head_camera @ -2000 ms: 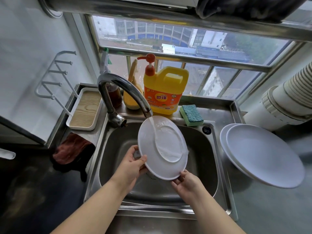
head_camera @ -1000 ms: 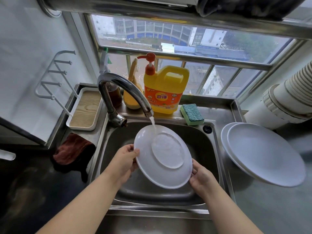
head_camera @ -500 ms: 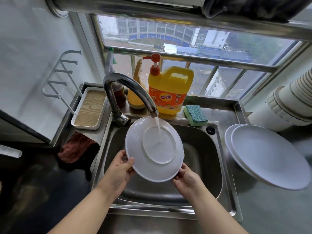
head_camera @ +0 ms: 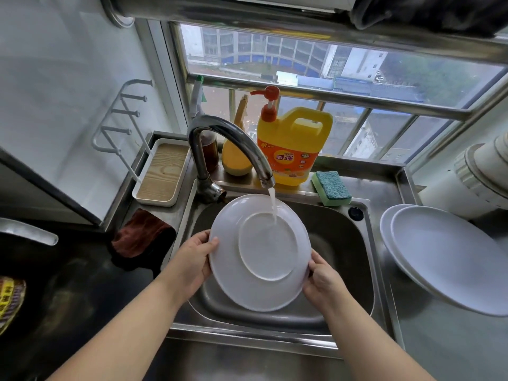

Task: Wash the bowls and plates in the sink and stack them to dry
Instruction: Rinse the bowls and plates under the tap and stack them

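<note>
Over the sink [head_camera: 343,259], under the faucet [head_camera: 233,144], you hold a white plate [head_camera: 236,268] by its two side edges, underside up — the raised foot ring faces the camera. Your left hand [head_camera: 192,262] grips the plate's left rim, thumb curled over the top edge, the other fingers hidden behind the plate. Your right hand [head_camera: 321,279] grips the lower right rim the same way, thumb on the near face. The plate is tilted, its far edge raised toward the faucet's base, its near edge low over the basin.

Water [head_camera: 272,204] runs from the spout and lands on the plate's far part, right at the foot ring.

Right of the sink, on the steel counter, two white plates [head_camera: 450,257] lie stacked, the upper one offset toward the right.

Behind the sink, on the ledge: a yellow detergent jug [head_camera: 294,149] with a red pump, just behind the spout; a green-and-blue sponge [head_camera: 331,188] to the jug's right, close beside it; a yellow squeeze bottle [head_camera: 236,158] and a brown bottle [head_camera: 210,152] behind the faucet's neck.

Left of the sink — a white tray with a wood-grain bottom [head_camera: 162,174], and nearer you a dark red cloth [head_camera: 143,235] draped over the counter edge.
</note>
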Tool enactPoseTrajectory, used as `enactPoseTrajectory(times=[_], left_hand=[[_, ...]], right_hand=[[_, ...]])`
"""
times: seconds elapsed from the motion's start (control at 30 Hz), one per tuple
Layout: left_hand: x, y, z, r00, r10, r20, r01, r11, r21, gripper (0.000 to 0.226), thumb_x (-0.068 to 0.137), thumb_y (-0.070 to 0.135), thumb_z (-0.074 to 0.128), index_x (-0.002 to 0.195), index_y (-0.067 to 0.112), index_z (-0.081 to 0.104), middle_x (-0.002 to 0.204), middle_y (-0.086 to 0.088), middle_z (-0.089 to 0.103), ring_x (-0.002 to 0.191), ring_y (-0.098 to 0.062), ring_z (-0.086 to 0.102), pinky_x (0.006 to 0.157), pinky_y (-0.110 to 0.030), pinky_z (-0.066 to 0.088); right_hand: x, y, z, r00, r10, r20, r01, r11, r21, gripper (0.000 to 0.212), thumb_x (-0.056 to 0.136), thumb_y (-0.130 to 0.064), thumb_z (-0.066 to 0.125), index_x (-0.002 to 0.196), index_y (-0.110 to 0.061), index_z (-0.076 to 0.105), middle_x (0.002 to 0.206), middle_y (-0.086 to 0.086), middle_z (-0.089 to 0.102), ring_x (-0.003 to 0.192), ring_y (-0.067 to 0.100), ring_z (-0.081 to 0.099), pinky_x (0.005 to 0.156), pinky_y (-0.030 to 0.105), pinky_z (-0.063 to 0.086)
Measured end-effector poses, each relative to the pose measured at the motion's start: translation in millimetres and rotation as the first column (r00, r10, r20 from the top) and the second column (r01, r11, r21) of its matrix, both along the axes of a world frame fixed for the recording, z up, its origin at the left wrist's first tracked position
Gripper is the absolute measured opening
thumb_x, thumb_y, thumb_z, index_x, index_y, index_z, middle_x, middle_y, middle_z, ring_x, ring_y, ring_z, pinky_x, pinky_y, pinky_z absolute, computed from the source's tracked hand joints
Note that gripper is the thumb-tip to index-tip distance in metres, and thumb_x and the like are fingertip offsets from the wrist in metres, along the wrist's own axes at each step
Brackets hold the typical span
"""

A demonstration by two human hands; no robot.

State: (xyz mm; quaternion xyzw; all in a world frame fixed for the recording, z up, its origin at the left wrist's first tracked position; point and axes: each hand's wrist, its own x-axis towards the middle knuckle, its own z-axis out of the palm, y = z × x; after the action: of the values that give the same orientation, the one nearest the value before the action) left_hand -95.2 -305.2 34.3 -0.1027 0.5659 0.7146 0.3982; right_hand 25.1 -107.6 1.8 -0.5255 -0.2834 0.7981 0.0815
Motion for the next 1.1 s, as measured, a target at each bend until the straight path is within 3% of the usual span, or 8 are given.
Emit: enactPoseTrajectory(times=[0.13,0.27,0.43,0.7,0.8,0.9,1.0,1.1], left_hand=[[1,10,-6,0.996,0.061,0.069,-0.065,0.996,0.055,0.022,0.101,0.008,0.039,0.11,0.009,0.059,0.086,-0.006,0.073,0.077,-0.017,0.069,0.059,-0.027,0.057],[9,19,-13,0.991,0.073,0.109,-0.084,0.992,0.095,0.022,0.102,0.012,0.04,0.105,0.014,0.062,0.087,-0.004,0.073,0.08,-0.017,0.068,0.059,-0.027,0.057],[12,32,-17,0.987,0.082,0.139,-0.097,0.99,0.102,0.021,0.101,0.013,0.041,0.111,0.017,0.06,0.097,-0.005,0.07,0.086,-0.018,0.066,0.063,-0.03,0.056],[11,53,-17,0.984,0.016,0.177,-0.041,0.989,0.14,0.023,0.102,0.012,0.037,0.105,0.014,0.06,0.09,-0.005,0.068,0.083,-0.019,0.063,0.07,-0.032,0.054],[7,58,-23,0.982,0.002,0.191,-0.023,0.994,0.109,0.025,0.102,0.012,0.036,0.106,0.013,0.061,0.089,-0.005,0.07,0.08,-0.019,0.064,0.067,-0.032,0.054],[5,62,-27,0.981,-0.064,0.182,0.06,0.998,0.029,0.03,0.103,0.021,0.035,0.117,0.013,0.061,0.109,-0.012,0.068,0.092,-0.023,0.063,0.075,-0.038,0.05],[8,61,-33,0.977,-0.075,0.2,0.099,0.989,-0.111,0.037,0.104,0.024,0.038,0.136,0.008,0.046,0.116,-0.013,0.062,0.098,-0.024,0.059,0.08,-0.039,0.048],[10,52,-42,0.972,-0.045,0.231,0.102,0.964,-0.244,0.045,0.103,0.022,0.041,0.145,0.009,0.035,0.141,-0.009,0.045,0.126,-0.029,0.046,0.099,-0.045,0.037]], right_hand=[[5,12,3,0.999,-0.034,-0.022,0.035,0.999,0.024,0.037,0.104,-0.009,0.03,0.113,-0.015,0.065,0.103,0.011,0.068,0.094,0.024,0.063,0.08,0.038,0.053],[17,22,8,0.999,0.048,-0.018,-0.047,0.996,0.071,0.031,0.102,-0.016,0.037,0.113,-0.015,0.067,0.107,0.013,0.068,0.104,0.029,0.06,0.094,0.046,0.049],[35,21,12,0.996,0.078,0.03,-0.08,0.995,0.055,0.027,0.099,-0.023,0.047,0.116,-0.008,0.064,0.108,0.014,0.067,0.102,0.027,0.062,0.074,0.036,0.052],[50,29,14,0.998,-0.009,-0.061,0.01,1.0,0.012,0.036,0.103,-0.029,0.038,0.122,-0.007,0.059,0.113,0.013,0.066,0.111,0.027,0.059,0.092,0.039,0.049],[55,32,18,0.986,0.005,-0.166,0.002,0.999,0.044,0.031,0.102,-0.027,0.04,0.12,-0.01,0.059,0.113,0.012,0.069,0.106,0.025,0.064,0.087,0.039,0.056],[58,34,20,0.982,0.032,-0.184,-0.016,0.996,0.084,0.023,0.098,-0.025,0.047,0.114,-0.012,0.057,0.105,0.01,0.068,0.096,0.025,0.065,0.084,0.042,0.056],[52,29,24,0.984,0.059,-0.167,-0.037,0.991,0.129,0.009,0.095,-0.019,0.053,0.101,-0.013,0.057,0.094,0.008,0.068,0.081,0.019,0.068,0.063,0.032,0.058],[43,19,25,0.992,0.098,-0.085,-0.081,0.98,0.179,0.012,0.091,-0.013,0.059,0.102,-0.01,0.056,0.096,0.011,0.065,0.081,0.021,0.067,0.059,0.029,0.057]])
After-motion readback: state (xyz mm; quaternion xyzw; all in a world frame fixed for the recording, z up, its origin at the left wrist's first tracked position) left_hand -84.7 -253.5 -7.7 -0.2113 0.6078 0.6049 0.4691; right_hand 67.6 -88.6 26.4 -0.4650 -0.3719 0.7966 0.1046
